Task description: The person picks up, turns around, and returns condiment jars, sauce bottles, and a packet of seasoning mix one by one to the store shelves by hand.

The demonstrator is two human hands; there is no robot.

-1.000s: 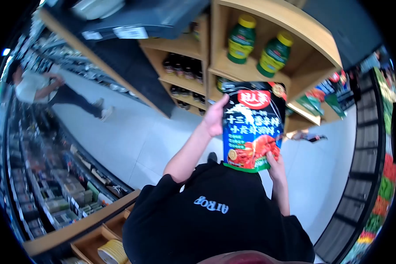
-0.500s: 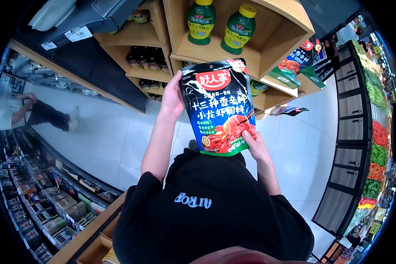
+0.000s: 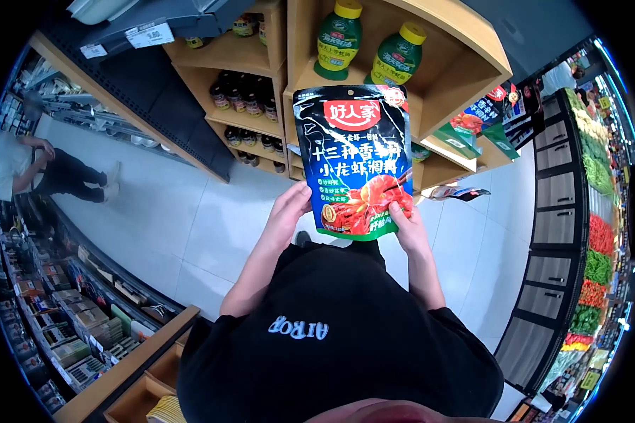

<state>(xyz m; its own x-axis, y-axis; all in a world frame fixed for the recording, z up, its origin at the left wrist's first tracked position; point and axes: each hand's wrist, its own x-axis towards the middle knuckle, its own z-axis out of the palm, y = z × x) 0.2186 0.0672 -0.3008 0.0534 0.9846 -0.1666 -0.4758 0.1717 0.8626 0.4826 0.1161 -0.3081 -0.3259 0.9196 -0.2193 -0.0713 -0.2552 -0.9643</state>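
In the head view a seasoning pouch (image 3: 356,151) is held upright in front of my chest. It is black, blue and green, with a red logo and a crayfish picture on its front. My right hand (image 3: 410,233) grips its lower right corner, thumb pressed on the front and fingers hidden behind. At the lower left edge is my left hand (image 3: 289,215), its fingers curled against the pouch's side and partly hidden by it. Beyond the pouch's top, two green bottles with yellow caps, a left bottle (image 3: 339,42) and a right bottle (image 3: 397,56), stand on a wooden shelf.
The wooden shelf unit (image 3: 466,42) rises just ahead, with dark jars (image 3: 243,99) in its lower cubbies. More pouches (image 3: 476,120) hang at its right. A person (image 3: 39,166) stands at the left. Vegetables (image 3: 600,236) line the right side above dark cabinets (image 3: 547,271).
My left hand has slid down from the pouch's upper left edge to its lower left edge. The pouch has straightened and shifted slightly right. My right hand keeps its grip.
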